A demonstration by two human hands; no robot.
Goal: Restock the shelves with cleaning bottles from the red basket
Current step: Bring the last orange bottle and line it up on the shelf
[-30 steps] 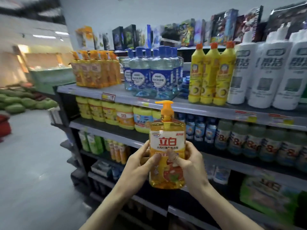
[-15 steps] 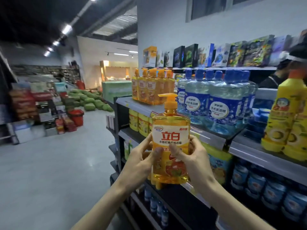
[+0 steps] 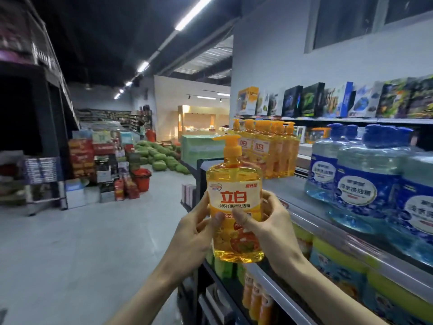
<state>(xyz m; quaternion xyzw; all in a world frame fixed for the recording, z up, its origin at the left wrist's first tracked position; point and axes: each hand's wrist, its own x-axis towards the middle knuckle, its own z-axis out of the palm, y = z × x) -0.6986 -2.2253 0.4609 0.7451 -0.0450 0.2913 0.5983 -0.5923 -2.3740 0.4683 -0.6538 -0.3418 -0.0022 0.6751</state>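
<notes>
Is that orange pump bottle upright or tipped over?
Upright: the orange pump bottle has its pump on top, held between left hand and right hand.

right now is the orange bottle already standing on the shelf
No, the left hand and right hand hold the orange bottle in the air, off the shelf.

Orange pump bottle held upright by left hand and right hand, thumbs on its label, shelf beside it with matching orange bottles and blue-capped bottles, red basket on floor well behind
</notes>
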